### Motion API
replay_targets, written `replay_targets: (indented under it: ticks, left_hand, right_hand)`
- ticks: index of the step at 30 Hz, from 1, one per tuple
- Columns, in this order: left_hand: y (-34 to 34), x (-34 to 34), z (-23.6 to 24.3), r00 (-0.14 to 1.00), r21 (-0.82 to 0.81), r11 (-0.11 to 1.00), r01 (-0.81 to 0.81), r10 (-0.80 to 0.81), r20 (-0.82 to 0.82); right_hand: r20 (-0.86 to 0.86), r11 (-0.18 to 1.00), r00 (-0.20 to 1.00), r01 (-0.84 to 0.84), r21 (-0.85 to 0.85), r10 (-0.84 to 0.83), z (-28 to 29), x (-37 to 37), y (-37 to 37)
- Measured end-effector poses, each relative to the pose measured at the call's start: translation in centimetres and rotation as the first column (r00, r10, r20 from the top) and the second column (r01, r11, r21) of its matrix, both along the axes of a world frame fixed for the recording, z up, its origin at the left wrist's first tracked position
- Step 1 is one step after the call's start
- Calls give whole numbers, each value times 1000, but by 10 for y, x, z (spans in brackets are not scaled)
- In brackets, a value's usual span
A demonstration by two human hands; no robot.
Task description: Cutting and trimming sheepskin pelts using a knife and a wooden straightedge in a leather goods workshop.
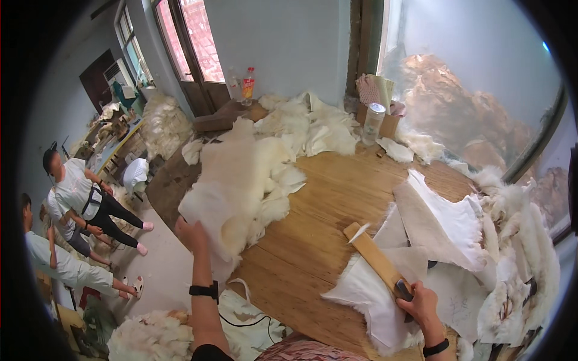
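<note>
My left hand (192,236) is closed on the near left edge of a long cream fur pelt (220,180), which is partly smeared by motion. The pelt's smooth side faces up, and shaggy wool shows along its right edge. At the lower right, my right hand (419,302) grips a small dark tool (403,290) with a metal part, over the near end of a flat wooden strip (376,257). My fingers hide much of the tool. Beneath the strip lie white trimmed pelt pieces (367,295). A white sliver (359,233) rests across its far end.
More pelts (310,126) lie along the back of the wooden table (325,204), and others heap at its right edge (524,259). A clear jar (373,123) and a drink bottle (248,87) stand at the back. Several people (81,198) are at the left.
</note>
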State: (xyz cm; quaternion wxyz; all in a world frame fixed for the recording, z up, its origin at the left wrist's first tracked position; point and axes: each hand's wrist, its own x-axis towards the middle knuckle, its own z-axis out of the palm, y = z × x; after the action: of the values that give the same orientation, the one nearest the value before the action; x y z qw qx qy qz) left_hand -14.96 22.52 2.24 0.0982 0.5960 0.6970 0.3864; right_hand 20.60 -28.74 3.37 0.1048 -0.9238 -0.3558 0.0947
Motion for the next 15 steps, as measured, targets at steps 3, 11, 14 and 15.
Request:
replay_targets:
  ticks: [3, 11, 14, 15]
  left_hand:
    - [-34, 42, 17, 986, 523, 847, 96, -9, -166]
    - [-69, 195, 56, 440, -130, 524, 842, -805, -397]
    - [-52, 242, 45, 419, -71, 481, 874, -818, -395]
    - [-47, 259, 43, 420, -67, 482, 874, -816, -396]
  right_hand:
    - [-21, 998, 998, 65, -9, -65, 6, -3, 0]
    - [-94, 990, 988, 118, -73, -124, 0, 1, 1]
    - [-108, 988, 985, 127, -88, -136, -1, 0, 2]
    - [-115, 985, 982, 135, -109, -148, -2, 1, 3]
